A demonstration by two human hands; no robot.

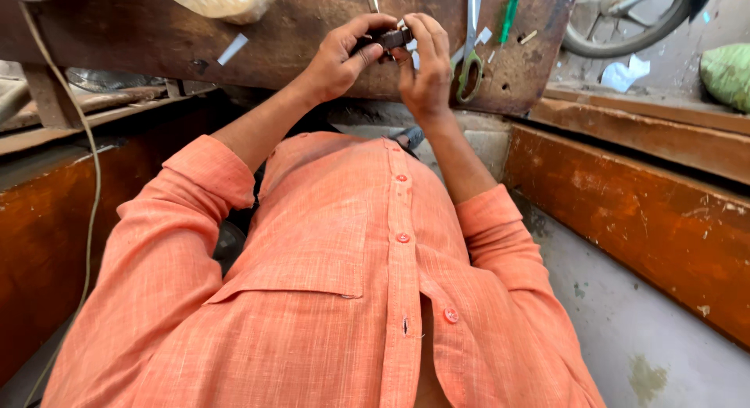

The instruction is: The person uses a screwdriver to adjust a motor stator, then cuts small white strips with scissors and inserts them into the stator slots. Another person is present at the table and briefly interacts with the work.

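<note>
Your left hand (337, 60) and right hand (426, 68) both pinch a small dark strap-like piece (387, 39) above the worn wooden bench (156, 33). Looks light, slightly flexible; keep your fingertips at its ends.

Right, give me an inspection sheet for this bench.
Surface: worn brown wooden board, scratched.
Job's things: small dark part pinched between left hand and right hand.
Clutter: green-handled scissors, green screwdriver, white paper scraps, pale bag.
Grip: both hands closed on the part.
Cables: thin cord hanging at left.
Surroundings: wheel, orange-brown wooden rails, grey floor.
</note>
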